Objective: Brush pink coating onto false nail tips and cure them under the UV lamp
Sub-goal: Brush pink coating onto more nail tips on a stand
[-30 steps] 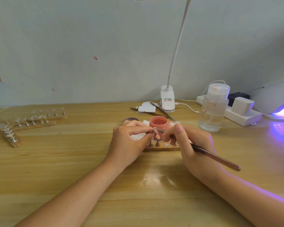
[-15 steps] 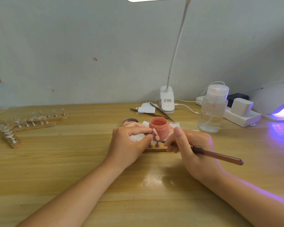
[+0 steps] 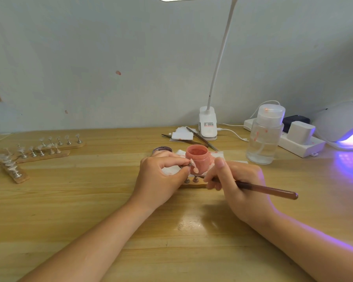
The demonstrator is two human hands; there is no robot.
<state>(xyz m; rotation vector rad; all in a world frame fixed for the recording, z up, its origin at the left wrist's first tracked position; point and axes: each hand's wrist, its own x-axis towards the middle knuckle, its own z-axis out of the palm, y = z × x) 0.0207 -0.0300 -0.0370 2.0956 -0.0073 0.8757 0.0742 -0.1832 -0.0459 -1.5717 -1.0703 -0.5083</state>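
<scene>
Left hand, near the middle of the tabletop, has thumb and forefinger closed in a pinch on a small metal stand carrying one nail tip, already pink. Right hand grips the brush pencil-fashion, fingers curled round the shaft, bristle end low over the wooden holder strip, apart from the tip. UV lamp glows at the far right edge; uncoated tips on strips sit toward the left edge. Open pink jar stands just behind the hands. Judgement: reload sparingly, brace both wrists on the wood, stroke base to free edge, avoid flooding the stand.
</scene>
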